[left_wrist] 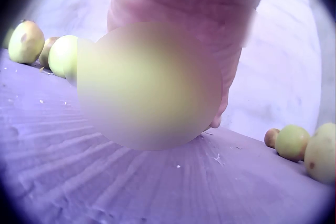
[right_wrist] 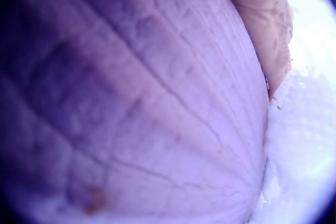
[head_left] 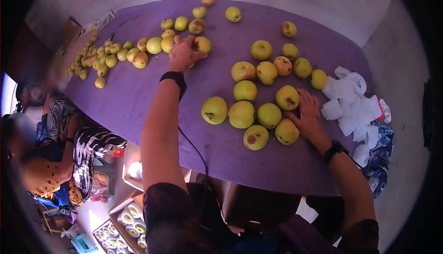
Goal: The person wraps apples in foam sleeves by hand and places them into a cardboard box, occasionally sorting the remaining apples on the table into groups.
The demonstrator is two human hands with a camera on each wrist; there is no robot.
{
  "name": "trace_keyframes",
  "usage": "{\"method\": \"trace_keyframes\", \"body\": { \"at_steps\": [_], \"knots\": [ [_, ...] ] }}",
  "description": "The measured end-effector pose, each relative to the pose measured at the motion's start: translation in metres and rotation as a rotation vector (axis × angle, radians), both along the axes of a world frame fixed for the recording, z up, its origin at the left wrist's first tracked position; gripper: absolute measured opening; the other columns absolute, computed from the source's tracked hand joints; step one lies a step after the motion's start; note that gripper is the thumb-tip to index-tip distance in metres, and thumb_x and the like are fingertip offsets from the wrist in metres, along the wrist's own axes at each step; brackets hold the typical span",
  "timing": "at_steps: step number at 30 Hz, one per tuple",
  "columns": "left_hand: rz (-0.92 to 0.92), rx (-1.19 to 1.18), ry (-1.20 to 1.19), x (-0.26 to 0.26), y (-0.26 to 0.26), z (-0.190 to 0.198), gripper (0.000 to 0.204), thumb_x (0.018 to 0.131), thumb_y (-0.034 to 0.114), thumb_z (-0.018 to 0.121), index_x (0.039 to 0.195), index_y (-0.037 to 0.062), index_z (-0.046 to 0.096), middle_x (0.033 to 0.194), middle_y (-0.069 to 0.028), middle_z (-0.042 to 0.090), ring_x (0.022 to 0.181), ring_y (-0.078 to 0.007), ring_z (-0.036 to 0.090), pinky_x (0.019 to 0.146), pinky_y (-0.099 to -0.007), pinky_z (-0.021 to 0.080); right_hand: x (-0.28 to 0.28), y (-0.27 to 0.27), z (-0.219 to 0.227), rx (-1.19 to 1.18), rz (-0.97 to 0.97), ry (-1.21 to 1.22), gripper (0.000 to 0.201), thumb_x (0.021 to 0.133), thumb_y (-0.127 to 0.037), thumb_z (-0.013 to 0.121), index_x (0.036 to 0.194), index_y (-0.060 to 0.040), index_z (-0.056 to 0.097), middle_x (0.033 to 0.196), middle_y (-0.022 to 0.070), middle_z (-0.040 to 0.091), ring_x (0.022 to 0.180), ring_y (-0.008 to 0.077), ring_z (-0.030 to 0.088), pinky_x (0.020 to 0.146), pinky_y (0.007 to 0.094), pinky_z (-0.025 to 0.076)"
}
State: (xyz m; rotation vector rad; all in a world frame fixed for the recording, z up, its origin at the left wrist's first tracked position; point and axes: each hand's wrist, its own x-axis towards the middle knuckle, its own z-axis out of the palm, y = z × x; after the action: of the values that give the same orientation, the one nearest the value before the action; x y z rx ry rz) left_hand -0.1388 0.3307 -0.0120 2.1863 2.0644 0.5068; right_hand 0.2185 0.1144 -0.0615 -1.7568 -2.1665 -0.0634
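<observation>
My left hand point(head_left: 183, 53) reaches to the far side of the purple-covered table, its thumb and fingers around a yellow-green apple point(head_left: 202, 44) with a brownish patch. In the left wrist view, a large blurred apple point(left_wrist: 149, 87) sits beneath the palm and hides part of the fingers. On the right, my right hand point(head_left: 308, 115) rests on the table with fingers extended, beside a cluster of apples. Its thumb lies between an upper apple point(head_left: 287, 98) and a lower apple point(head_left: 286, 132). The right wrist view shows mostly purple cover point(right_wrist: 147, 108) and part of the hand point(right_wrist: 265, 29).
Many smaller apples point(head_left: 102, 58) spread along the table's left end. White foam nets point(head_left: 348, 99) pile up at the right edge, beside blue patterned cloth point(head_left: 382, 145). Below stand cartons with netted apples point(head_left: 134, 219). People sit at the left, one in striped trousers point(head_left: 87, 145).
</observation>
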Motion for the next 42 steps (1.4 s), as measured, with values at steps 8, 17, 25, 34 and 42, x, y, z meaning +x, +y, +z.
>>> {"method": "trace_keyframes", "body": {
  "at_steps": [8, 17, 25, 34, 42],
  "knots": [
    [-0.112, 0.12, -0.024, -0.005, -0.012, -0.006, 0.071, 0.058, 0.035, 0.085, 0.121, 0.019, 0.057, 0.123, -0.0172, 0.042, 0.112, -0.0397, 0.047, 0.092, -0.0462, 0.046, -0.001, -0.004, 0.002, -0.009, -0.001, 0.035, 0.071, 0.08, -0.047, 0.06, 0.13, 0.0012, 0.044, 0.137, 0.0184, 0.042, 0.133, 0.033, 0.033, 0.11, 0.0499, 0.019],
    [-0.381, -0.023, 0.08, 0.025, -0.077, 0.02, 0.069, 0.055, 0.035, 0.084, 0.117, 0.0175, 0.06, 0.124, -0.0173, 0.046, 0.113, -0.0404, 0.046, 0.093, -0.0457, 0.046, -0.001, -0.004, 0.002, 0.026, 0.014, 0.028, 0.067, 0.082, -0.044, 0.06, 0.128, 0.0024, 0.045, 0.135, 0.0198, 0.044, 0.131, 0.0335, 0.035, 0.109, 0.0486, 0.021],
    [-0.303, -0.167, 0.109, 0.022, -0.092, 0.021, 0.073, 0.061, 0.041, 0.082, 0.123, 0.014, 0.057, 0.13, -0.0214, 0.043, 0.114, -0.0417, 0.046, 0.096, -0.0454, 0.044, -0.002, -0.005, 0.002, 0.074, 0.015, 0.013, 0.066, 0.083, -0.043, 0.06, 0.128, 0.0022, 0.046, 0.135, 0.0193, 0.045, 0.131, 0.0331, 0.035, 0.109, 0.0477, 0.022],
    [-0.298, -0.048, -0.054, 0.018, -0.095, -0.004, 0.075, 0.061, 0.044, 0.082, 0.122, 0.0094, 0.057, 0.13, -0.0263, 0.037, 0.119, -0.0443, 0.044, 0.1, -0.0467, 0.041, -0.001, -0.004, 0.001, 0.021, 0.0, 0.01, 0.071, 0.082, -0.048, 0.06, 0.132, 0.0005, 0.043, 0.137, 0.0181, 0.042, 0.133, 0.033, 0.033, 0.111, 0.0479, 0.019],
    [-0.249, -0.043, -0.106, 0.03, -0.133, 0.007, 0.066, 0.06, 0.044, 0.082, 0.113, 0.0105, 0.063, 0.126, -0.0242, 0.039, 0.117, -0.0431, 0.041, 0.096, -0.0489, 0.041, -0.002, -0.004, -0.001, 0.033, -0.003, 0.036, 0.068, 0.082, -0.044, 0.062, 0.13, 0.0007, 0.045, 0.136, 0.0175, 0.044, 0.132, 0.0326, 0.034, 0.11, 0.0483, 0.021]
  ]
}}
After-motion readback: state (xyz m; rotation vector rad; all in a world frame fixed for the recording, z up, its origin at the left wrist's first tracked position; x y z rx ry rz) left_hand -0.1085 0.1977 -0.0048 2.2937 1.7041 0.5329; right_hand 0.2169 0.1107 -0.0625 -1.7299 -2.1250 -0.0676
